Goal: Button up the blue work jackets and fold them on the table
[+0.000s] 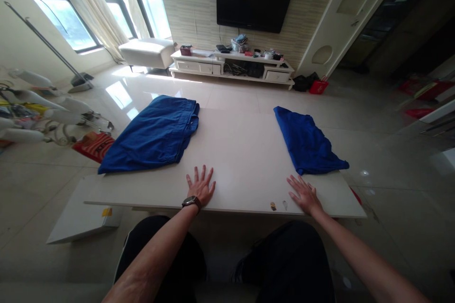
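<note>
The left hand and the right hand are resting palm-down, fingers spread, along the near edge of the white table. Both are grasping nothing.

Folded blue garment: it is lying on the left end of the table, overhanging the end, with its gathered band facing the table's middle. Crumpled blue cloth: it is lying on the table's right side, its near corner just beside the right fingertips; contact cannot be told.

Handling, as judged: both pieces are appearing soft, limp, light and not fragile. The folded garment is looking thicker and is probably offering its firmest hold at the gathered band; supporting its layers from beneath is advisable against unfolding. The crumpled cloth is best suiting a pinch at its near corner. The smooth tabletop is likely giving little friction, so one-sided pulling is risking sliding.
</note>
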`<action>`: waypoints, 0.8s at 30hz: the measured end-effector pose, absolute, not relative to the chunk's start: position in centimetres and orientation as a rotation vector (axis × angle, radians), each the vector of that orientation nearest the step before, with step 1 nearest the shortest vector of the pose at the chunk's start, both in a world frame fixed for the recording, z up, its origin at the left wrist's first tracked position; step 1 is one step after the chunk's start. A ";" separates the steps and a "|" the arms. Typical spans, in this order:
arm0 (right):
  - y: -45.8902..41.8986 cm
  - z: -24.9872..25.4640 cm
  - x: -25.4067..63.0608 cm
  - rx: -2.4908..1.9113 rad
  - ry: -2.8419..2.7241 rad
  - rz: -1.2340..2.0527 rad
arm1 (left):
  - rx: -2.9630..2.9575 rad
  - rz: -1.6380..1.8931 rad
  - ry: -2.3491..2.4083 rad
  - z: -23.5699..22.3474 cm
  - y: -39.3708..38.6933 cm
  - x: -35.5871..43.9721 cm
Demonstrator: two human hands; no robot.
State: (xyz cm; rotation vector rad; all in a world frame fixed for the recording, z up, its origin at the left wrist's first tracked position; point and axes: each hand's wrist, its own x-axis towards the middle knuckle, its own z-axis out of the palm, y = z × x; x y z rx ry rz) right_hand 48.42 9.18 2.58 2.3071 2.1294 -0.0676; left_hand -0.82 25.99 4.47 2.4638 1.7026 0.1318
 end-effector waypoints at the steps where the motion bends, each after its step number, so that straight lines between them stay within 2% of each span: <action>1: 9.2 2.6 48.3 2.308 2.125 -0.061 | 2.463 0.137 1.702 4.4 26.0 -0.8; 24: 9.3 2.9 48.0 2.266 2.034 -0.032 | 2.468 0.117 1.707 4.5 25.9 -0.7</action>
